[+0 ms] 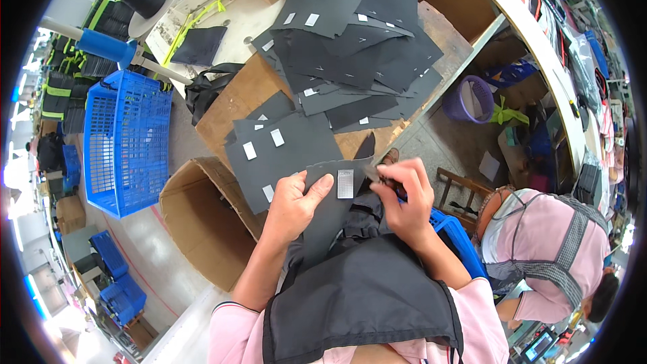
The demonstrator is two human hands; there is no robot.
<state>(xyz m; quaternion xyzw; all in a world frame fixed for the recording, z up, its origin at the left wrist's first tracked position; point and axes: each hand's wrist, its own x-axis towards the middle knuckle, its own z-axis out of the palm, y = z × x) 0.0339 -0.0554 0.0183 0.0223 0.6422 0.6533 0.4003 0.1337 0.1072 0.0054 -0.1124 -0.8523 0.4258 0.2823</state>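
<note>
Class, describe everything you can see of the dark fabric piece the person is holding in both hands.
The dark fabric piece is a flat, thin, charcoal-black cut panel, matte like synthetic cloth. A small pale rectangular tag sits near its top edge. It is held above the person's lap, hanging downwards and slightly curved. The left hand grips its left edge with the thumb on the front face; the right hand pinches its upper right corner. Similar tagged pieces lie on the wooden table just beyond it.
</note>
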